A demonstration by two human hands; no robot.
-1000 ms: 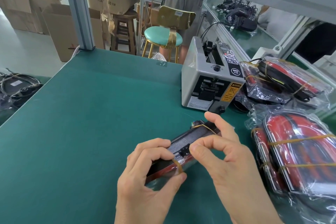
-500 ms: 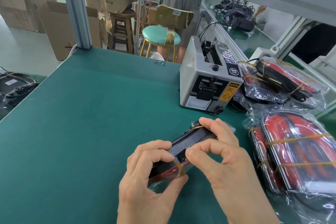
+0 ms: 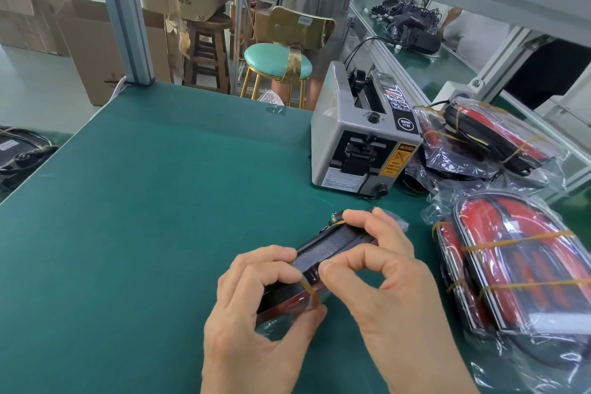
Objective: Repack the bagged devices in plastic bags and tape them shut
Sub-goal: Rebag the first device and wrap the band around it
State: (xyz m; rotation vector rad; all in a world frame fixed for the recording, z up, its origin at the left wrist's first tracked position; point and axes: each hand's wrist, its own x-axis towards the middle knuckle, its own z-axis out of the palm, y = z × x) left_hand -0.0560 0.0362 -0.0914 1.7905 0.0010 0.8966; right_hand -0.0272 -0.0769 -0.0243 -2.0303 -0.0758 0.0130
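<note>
Both hands held one bagged device (image 3: 323,261) low over the green table (image 3: 153,217), in front of the person. The left hand (image 3: 256,307) gripped its near end, fingers curled over the top and thumb beneath; the right hand (image 3: 383,269) pinched the clear wrap at its middle and far end. A tan band (image 3: 311,293) already crossed the near end. To the right lay a pile of banded bagged devices (image 3: 518,265), beside the grey tape dispenser (image 3: 361,141). This one looked part-sealed; whether the pile was finished I could not tell.
</note>
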